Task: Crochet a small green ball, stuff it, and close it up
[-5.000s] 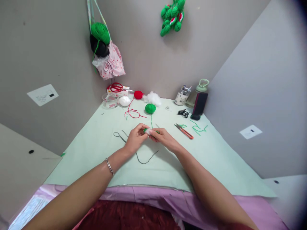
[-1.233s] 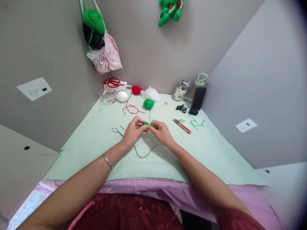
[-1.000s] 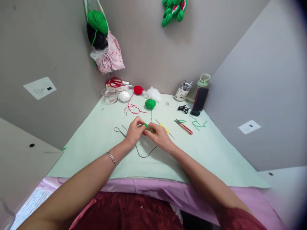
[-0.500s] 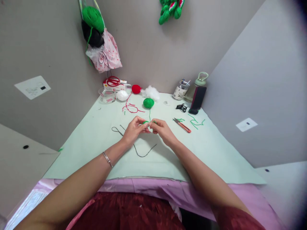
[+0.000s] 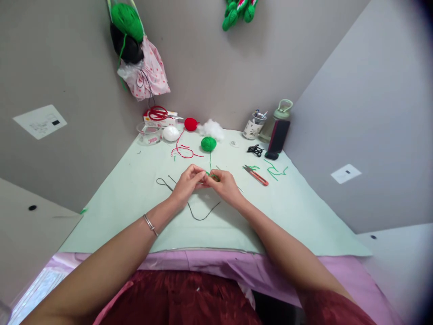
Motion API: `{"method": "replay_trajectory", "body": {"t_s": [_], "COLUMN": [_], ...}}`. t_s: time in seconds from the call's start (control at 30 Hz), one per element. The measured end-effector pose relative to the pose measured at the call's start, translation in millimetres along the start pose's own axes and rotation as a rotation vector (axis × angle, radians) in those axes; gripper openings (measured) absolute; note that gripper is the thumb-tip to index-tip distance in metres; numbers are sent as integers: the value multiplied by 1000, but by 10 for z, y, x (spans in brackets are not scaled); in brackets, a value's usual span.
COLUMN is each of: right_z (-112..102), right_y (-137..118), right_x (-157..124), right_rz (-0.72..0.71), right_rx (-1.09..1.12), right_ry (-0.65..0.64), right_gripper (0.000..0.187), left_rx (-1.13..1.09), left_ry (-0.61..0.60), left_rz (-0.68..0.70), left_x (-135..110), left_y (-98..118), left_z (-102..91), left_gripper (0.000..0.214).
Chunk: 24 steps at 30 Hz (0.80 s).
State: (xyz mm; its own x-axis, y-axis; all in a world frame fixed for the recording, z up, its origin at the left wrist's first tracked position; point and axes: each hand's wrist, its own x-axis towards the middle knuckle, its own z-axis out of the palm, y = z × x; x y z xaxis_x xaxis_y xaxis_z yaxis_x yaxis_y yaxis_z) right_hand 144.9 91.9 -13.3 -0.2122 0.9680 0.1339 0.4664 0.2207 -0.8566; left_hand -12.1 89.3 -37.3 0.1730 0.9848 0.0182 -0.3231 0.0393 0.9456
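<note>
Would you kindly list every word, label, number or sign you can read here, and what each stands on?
No text can be read with certainty.
Clear tub: red print, too blurred.
Red-and-white box: small marks, unreadable.
Pen cup: dark marks, perhaps only a pattern.
White plate on the left wall: faint marks, unreadable.

A small green yarn piece point(image 5: 207, 174) is pinched between the fingertips of the left hand point(image 5: 188, 184) and right hand point(image 5: 225, 186), above the middle of the pale green worktop point(image 5: 135, 234); the fingers cover most of it, so its full shape cannot be told. A thin green strand point(image 5: 210, 161) stretches from beside the fingertips to a rounded, neatly wound green yarn ball point(image 5: 208, 144) lying farther back.
</note>
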Motion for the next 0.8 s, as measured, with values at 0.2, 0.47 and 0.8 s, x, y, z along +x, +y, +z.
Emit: {"method": "replay_trajectory", "body": {"t_s": [0.2, 0.47, 0.8], "right_z": [-75, 38, -6], "right_y": [-10, -83, 39], "right_x": [8, -60, 42], "right_rz": [-9, -40, 22], "right_rx": [53, 56, 84], "right_ry": [1, -37, 44], "right_gripper": [43, 26, 49], "left_rx": [-9, 49, 60], "left_ry": [-32, 77, 62], "left_rz": [29, 105, 121], "left_x": [-12, 49, -40], "left_y": [40, -72, 44], "left_z": [-4, 29, 45], "left_gripper": [34, 33, 28]}}
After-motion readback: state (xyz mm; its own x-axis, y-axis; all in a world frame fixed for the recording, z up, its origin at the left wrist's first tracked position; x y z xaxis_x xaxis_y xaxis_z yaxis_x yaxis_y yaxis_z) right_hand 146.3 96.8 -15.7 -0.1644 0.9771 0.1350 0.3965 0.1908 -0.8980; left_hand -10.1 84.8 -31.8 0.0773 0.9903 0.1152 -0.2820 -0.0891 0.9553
